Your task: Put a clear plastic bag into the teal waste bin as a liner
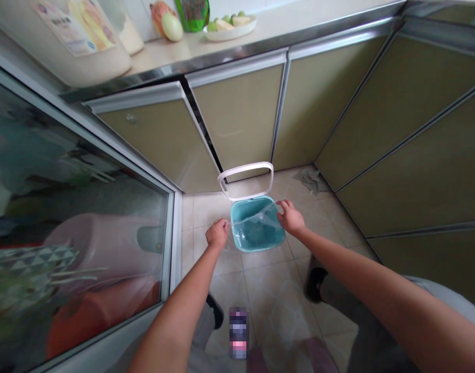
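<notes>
A teal bin [256, 250] stands on the tiled floor, and its pale pink frame lid [247, 167] is tipped up at the back. A clear plastic bag [256, 216] is stretched over the bin's opening. At the bin's left side, my left hand [217, 233] pinches one edge of the bag. My right hand [290, 217] pinches another edge at the right rim. The lower part of the bag is hard to make out against the bin's inside.
Cabinets [237, 114] line the back and right, one door slightly ajar. A grey cloth [311, 180] lies on the floor by the corner. A glass door [167, 207] stands at left. On the counter are a plate of fruit [230, 32] and a large container [77, 41].
</notes>
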Motion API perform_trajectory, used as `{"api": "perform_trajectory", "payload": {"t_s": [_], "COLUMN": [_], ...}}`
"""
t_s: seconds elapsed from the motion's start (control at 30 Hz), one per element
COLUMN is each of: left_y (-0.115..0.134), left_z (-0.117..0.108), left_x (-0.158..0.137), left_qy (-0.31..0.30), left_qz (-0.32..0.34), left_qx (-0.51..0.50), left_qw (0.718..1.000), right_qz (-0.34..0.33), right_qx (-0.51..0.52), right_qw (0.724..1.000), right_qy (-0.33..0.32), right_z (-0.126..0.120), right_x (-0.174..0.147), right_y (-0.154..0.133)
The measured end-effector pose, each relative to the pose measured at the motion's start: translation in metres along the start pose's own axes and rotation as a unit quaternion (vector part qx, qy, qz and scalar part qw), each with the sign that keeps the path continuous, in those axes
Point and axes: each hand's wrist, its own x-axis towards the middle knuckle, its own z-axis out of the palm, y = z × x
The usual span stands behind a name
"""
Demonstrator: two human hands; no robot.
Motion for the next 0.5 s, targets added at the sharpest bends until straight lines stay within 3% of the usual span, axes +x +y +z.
{"api": "perform_trajectory", "payload": {"t_s": [0.13,0.33,0.4,0.5], "left_y": [0.005,0.0,-0.003,-0.004], "left_z": [0.001,0.017,0.024,0.032], "left_x": [0.022,0.069,0.084,0.101], "left_qy": [0.009,-0.029,-0.045,-0.073], "left_qz": [0.003,-0.046,-0.046,-0.08], "left_qx": [-0.026,-0.137,-0.184,-0.244], "left_qw": [1.0,0.989,0.981,0.964], "right_qz": [0.025,0.063,0.112,0.196], "right_qx": [0.08,0.162,0.239,0.375], "right_qw": [0.996,0.985,0.964,0.905], "right_qy": [-0.006,0.004,-0.013,-0.049], "right_z": [0.011,0.025,0.029,0.031], "right_x": [0.018,0.05,0.06,0.073], "right_y": [0.005,0.017,0.021,0.026]}}
